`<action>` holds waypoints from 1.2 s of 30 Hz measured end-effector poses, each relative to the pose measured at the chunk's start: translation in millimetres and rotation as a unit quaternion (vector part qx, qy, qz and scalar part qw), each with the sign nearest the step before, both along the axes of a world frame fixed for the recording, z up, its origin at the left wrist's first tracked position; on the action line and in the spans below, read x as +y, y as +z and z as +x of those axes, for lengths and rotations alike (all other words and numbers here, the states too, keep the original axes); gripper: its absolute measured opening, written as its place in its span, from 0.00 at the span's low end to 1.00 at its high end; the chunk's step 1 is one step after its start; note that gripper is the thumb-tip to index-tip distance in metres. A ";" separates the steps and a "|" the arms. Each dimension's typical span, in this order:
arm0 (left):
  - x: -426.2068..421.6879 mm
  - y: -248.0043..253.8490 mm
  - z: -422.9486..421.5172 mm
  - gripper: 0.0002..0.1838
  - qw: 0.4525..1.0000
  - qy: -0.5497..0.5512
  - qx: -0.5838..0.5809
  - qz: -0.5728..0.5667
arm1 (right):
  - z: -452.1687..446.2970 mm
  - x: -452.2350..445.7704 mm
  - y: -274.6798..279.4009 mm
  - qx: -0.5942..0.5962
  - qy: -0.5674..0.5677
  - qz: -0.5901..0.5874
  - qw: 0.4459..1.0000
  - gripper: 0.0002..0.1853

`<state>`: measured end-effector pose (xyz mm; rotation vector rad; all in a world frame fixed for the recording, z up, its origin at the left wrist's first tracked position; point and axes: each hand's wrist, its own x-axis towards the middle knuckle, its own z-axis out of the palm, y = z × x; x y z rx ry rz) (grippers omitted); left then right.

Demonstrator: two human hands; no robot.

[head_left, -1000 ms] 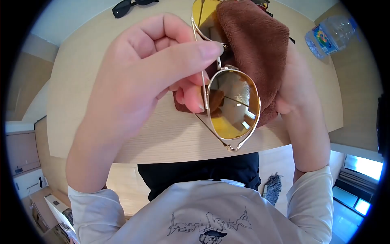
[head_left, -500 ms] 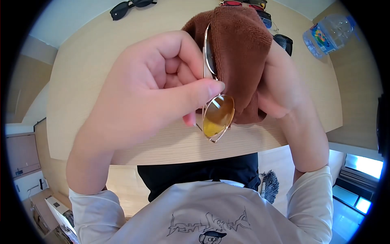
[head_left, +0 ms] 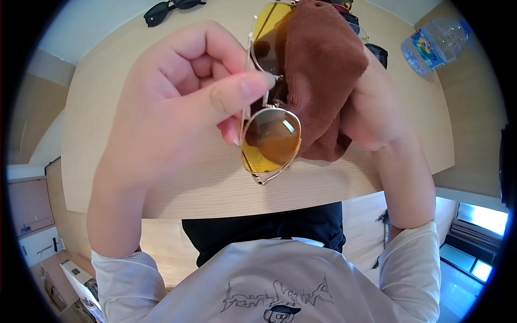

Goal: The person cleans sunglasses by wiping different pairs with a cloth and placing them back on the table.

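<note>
Yellow-lensed sunglasses (head_left: 272, 141) with a thin gold frame are pinched at the bridge between the thumb and fingers of my left hand (head_left: 180, 107). They hang on end above the table's near part, one lens above the other. A brown plush cloth (head_left: 323, 81) is draped over the fingers of my right hand (head_left: 377, 110), which grips it from the right side. The cloth lies right beside the upper lens and overlaps its edge; whether it presses on the glass I cannot tell. Most of my right fingers are hidden under the cloth.
Black sunglasses (head_left: 173, 9) lie at the table's far left. More eyewear, including a dark pair (head_left: 377, 55), sits behind the cloth at the far right. A clear plastic bottle (head_left: 435, 47) with a blue label lies at the right edge of the wooden table (head_left: 113, 134).
My left hand has moved up and slightly left. The sunglasses have turned so both lenses face me more, and the upper lens has come out from behind the cloth.
</note>
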<state>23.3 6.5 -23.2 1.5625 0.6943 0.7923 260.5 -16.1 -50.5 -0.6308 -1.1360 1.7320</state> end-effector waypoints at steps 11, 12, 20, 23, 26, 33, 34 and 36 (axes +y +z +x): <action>1.0 -2.8 0.4 0.09 0.999 -0.037 -0.017 -0.012 | 1.0 -0.9 -1.4 0.009 0.004 -0.009 1.000 0.23; 0.7 -3.0 0.1 0.09 0.999 -0.037 -0.017 -0.013 | -0.7 -1.8 -0.6 0.004 0.007 -0.002 1.000 0.23; 3.5 -4.4 0.4 0.09 0.999 0.001 -0.007 0.034 | 4.9 3.4 -6.4 -0.038 -0.119 0.002 0.992 0.24; 7.2 -10.5 1.5 0.07 0.997 0.017 -0.015 0.080 | 6.5 2.2 -12.4 0.007 -0.171 -0.017 0.985 0.24; 4.8 -4.8 2.0 0.07 0.999 0.044 -0.029 0.012 | 6.0 2.0 -12.2 0.043 -0.168 -0.042 0.984 0.25; -0.7 -5.3 1.2 0.07 0.999 0.035 0.027 0.027 | -6.1 -4.9 4.6 -0.026 -0.077 -0.006 0.997 0.24; -1.4 -6.2 1.9 0.07 0.999 0.021 0.028 0.023 | -6.8 -5.5 3.4 -0.018 -0.071 -0.007 0.997 0.24; -2.5 -8.1 2.9 0.06 0.999 0.007 0.029 0.019 | -9.2 -6.8 1.2 -0.027 -0.080 0.004 0.996 0.23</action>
